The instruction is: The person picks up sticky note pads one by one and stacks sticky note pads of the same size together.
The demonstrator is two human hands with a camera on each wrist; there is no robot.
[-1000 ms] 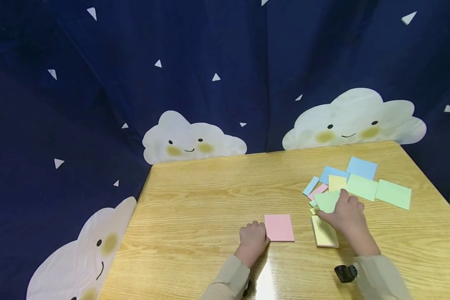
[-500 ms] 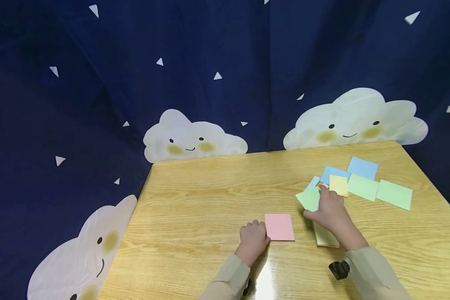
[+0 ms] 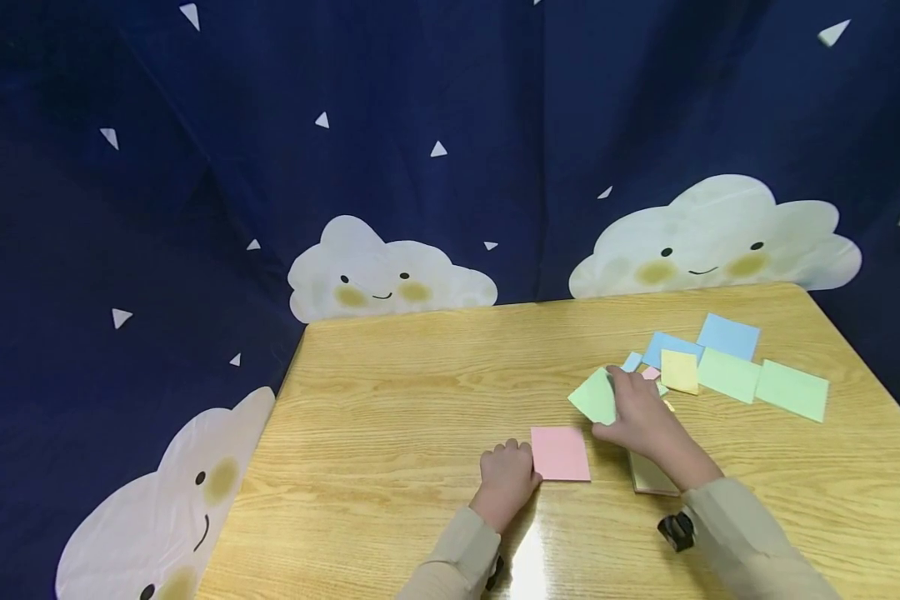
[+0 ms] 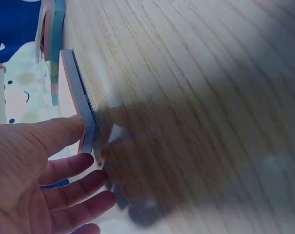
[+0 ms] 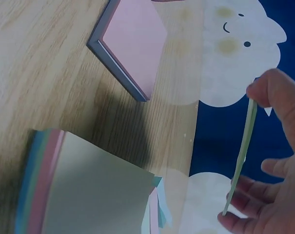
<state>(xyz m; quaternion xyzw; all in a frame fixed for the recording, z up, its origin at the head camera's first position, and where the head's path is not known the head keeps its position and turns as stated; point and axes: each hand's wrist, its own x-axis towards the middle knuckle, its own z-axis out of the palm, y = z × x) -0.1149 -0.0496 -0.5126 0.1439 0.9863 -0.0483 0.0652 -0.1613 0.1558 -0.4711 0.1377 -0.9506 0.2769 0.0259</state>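
Green pad point(image 3: 592, 397) | above tabletop point(image 3: 390, 392), roughly midway between left and right edges | my right grip point(image 3: 648, 423) pinches it; left grip point(image 3: 507, 477) holds pink pad point(image 3: 562, 454) | I'd squeeze lightly, avoiding bowing

A pale-green note pad point(image 3: 594, 397), seemingly thin and square, is tilted above the desk point(image 3: 390, 400), pinched in the right hand point(image 3: 645, 421). A square pink-topped pad point(image 3: 561, 454), grey-blue underneath, lies flat, touching the left hand point(image 3: 507, 477).

Count confirms two hands point(image 3: 506, 477) point(image 3: 641, 421), one pink pad point(image 3: 561, 454), one yellow-topped stack point(image 3: 651, 478), one held green note point(image 3: 594, 397), four broad sheets point(image 3: 729, 336) point(image 3: 671, 344) point(image 3: 729, 375) point(image 3: 792, 390), one yellow square point(image 3: 679, 371).
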